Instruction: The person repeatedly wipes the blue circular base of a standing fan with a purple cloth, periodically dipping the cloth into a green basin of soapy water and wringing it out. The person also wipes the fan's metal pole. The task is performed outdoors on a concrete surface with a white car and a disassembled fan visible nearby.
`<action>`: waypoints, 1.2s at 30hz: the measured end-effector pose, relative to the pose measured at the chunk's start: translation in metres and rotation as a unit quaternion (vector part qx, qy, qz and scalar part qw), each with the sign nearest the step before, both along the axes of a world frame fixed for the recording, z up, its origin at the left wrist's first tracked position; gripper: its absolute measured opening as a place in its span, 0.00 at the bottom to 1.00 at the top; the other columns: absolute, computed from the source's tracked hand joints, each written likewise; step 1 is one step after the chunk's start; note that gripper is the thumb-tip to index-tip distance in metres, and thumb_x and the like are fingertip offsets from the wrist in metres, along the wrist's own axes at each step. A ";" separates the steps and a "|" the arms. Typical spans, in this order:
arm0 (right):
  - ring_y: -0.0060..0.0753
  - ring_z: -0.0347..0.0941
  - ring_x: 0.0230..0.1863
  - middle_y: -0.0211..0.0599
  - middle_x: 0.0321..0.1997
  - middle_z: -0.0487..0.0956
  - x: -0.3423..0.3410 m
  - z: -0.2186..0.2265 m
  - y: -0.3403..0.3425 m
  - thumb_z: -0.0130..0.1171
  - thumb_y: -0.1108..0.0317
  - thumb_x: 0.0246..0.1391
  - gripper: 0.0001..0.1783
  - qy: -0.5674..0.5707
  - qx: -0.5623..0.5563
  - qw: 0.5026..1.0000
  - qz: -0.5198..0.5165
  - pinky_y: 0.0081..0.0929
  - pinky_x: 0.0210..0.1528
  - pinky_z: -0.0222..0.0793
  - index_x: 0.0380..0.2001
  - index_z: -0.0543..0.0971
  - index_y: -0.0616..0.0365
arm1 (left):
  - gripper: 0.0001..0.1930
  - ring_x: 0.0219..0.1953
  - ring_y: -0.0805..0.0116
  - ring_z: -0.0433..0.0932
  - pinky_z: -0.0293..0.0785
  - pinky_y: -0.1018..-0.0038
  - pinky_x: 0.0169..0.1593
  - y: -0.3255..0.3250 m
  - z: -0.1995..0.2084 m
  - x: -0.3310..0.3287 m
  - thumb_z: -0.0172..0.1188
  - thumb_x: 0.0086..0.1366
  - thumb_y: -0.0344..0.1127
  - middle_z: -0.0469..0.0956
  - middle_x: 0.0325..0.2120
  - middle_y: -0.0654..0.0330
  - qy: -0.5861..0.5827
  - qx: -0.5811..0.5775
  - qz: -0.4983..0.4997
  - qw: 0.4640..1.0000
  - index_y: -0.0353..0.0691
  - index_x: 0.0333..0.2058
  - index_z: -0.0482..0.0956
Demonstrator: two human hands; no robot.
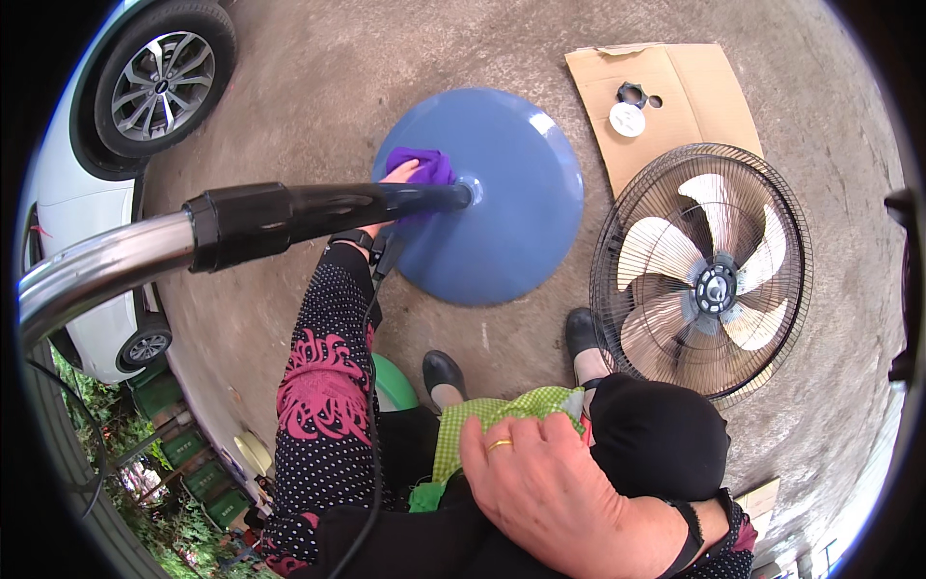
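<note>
A purple cloth (434, 166) is pressed against the round blue fan base (502, 251) by my left hand (398, 174), just left of where the black pole (338, 210) joins it. My left forearm passes under the pole, which hides part of the hand and cloth. My right hand (555, 487) is held close to my lap, over a green checkered cloth (461, 439). Its back faces up and its fingers curl downward, so the fingertips are hidden. A ring is on one finger.
At right lies a fan head (716, 288) in its wire cage, partly over flat cardboard (699, 87). A white round cap (627, 120) and black ring-shaped part (632, 94) rest on the cardboard. A chrome tube (106, 270) crosses the left. White cars (96, 207) stand beyond.
</note>
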State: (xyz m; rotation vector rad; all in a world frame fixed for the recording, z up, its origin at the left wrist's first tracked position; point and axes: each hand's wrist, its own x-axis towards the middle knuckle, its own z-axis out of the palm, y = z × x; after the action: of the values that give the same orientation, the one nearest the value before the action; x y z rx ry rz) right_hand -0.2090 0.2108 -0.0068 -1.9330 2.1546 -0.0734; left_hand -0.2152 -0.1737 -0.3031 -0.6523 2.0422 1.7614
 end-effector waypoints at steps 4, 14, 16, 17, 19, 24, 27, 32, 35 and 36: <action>0.33 0.71 0.39 0.38 0.35 0.75 -0.015 0.004 -0.005 0.48 0.65 0.58 0.23 0.068 0.001 0.998 0.016 0.32 0.43 0.66 0.53 0.76 0.67 | 0.19 0.44 0.73 0.74 0.73 0.72 0.50 0.017 0.018 -0.052 0.54 0.71 0.41 0.76 0.42 0.66 0.024 0.058 0.011 0.998 0.36 0.55 0.74; 0.34 0.70 0.36 0.38 0.33 0.75 -0.010 -0.010 -0.028 0.47 0.66 0.57 0.21 0.012 0.058 0.998 -0.013 0.33 0.44 0.66 0.49 0.78 0.66 | 0.23 0.55 0.67 0.73 0.67 0.72 0.62 -0.004 -0.024 -0.139 0.58 0.67 0.37 0.75 0.55 0.60 0.182 -0.306 -0.348 0.867 0.40 0.59 0.71; 0.33 0.69 0.35 0.37 0.32 0.74 -0.012 -0.011 -0.027 0.48 0.66 0.57 0.21 0.013 0.022 1.000 -0.006 0.33 0.44 0.66 0.49 0.79 0.65 | 0.24 0.62 0.67 0.69 0.62 0.72 0.66 -0.014 -0.030 -0.144 0.57 0.68 0.38 0.71 0.61 0.60 0.128 -0.275 -0.321 0.897 0.41 0.61 0.70; 0.33 0.69 0.35 0.36 0.31 0.74 -0.013 -0.011 -0.027 0.48 0.66 0.56 0.21 0.033 0.008 0.999 0.001 0.33 0.44 0.66 0.49 0.79 0.64 | 0.24 0.62 0.67 0.69 0.62 0.73 0.66 -0.019 -0.036 -0.145 0.56 0.68 0.38 0.70 0.62 0.59 0.123 -0.310 -0.307 0.891 0.41 0.62 0.69; 0.32 0.69 0.34 0.35 0.31 0.73 -0.014 -0.012 -0.027 0.48 0.67 0.56 0.21 0.051 -0.011 0.999 0.007 0.32 0.44 0.66 0.49 0.79 0.64 | 0.26 0.64 0.66 0.66 0.60 0.73 0.68 -0.032 -0.049 -0.143 0.53 0.70 0.37 0.68 0.63 0.57 0.109 -0.379 -0.281 0.875 0.41 0.64 0.66; 0.29 0.67 0.32 0.33 0.29 0.72 -0.005 -0.011 -0.034 0.47 0.67 0.56 0.22 -0.012 0.063 0.998 0.000 0.30 0.39 0.64 0.51 0.78 0.65 | 0.29 0.70 0.60 0.57 0.52 0.69 0.73 -0.076 -0.082 -0.117 0.44 0.70 0.33 0.58 0.68 0.51 0.191 -0.368 -0.207 0.886 0.35 0.68 0.56; 0.28 0.66 0.31 0.31 0.29 0.71 -0.003 -0.007 -0.030 0.47 0.67 0.56 0.23 -0.007 0.071 0.997 0.028 0.29 0.36 0.62 0.52 0.77 0.66 | 0.29 0.69 0.60 0.57 0.52 0.68 0.73 -0.092 -0.090 -0.078 0.45 0.69 0.33 0.57 0.69 0.50 0.214 -0.622 -0.341 0.672 0.36 0.68 0.56; 0.27 0.65 0.30 0.30 0.27 0.69 0.003 -0.004 -0.024 0.48 0.67 0.56 0.19 0.012 0.042 0.999 0.029 0.28 0.34 0.61 0.48 0.77 0.64 | 0.25 0.65 0.62 0.63 0.58 0.66 0.68 -0.066 -0.095 0.007 0.50 0.68 0.38 0.65 0.64 0.52 0.165 -0.213 0.003 0.963 0.38 0.62 0.66; 0.26 0.65 0.30 0.29 0.26 0.68 0.011 -0.002 -0.017 0.49 0.67 0.56 0.15 0.012 0.037 0.999 0.032 0.28 0.33 0.60 0.43 0.78 0.60 | 0.23 0.62 0.62 0.67 0.62 0.66 0.64 -0.033 -0.082 0.055 0.50 0.68 0.38 0.68 0.61 0.53 -0.021 -0.439 -0.045 0.897 0.38 0.60 0.68; 0.26 0.65 0.30 0.29 0.26 0.68 0.013 -0.001 -0.013 0.49 0.67 0.56 0.13 0.025 0.031 0.998 0.038 0.28 0.32 0.60 0.41 0.78 0.59 | 0.21 0.59 0.61 0.69 0.64 0.66 0.62 -0.012 -0.082 0.060 0.51 0.69 0.38 0.70 0.58 0.54 0.086 -0.329 0.037 0.940 0.38 0.58 0.69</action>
State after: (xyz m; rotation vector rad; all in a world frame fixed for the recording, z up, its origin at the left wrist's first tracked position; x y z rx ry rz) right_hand -0.1957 0.1974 -0.0083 -2.0005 2.0852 0.0548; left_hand -0.1550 -0.1857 -0.3850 -0.7830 2.7854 1.1705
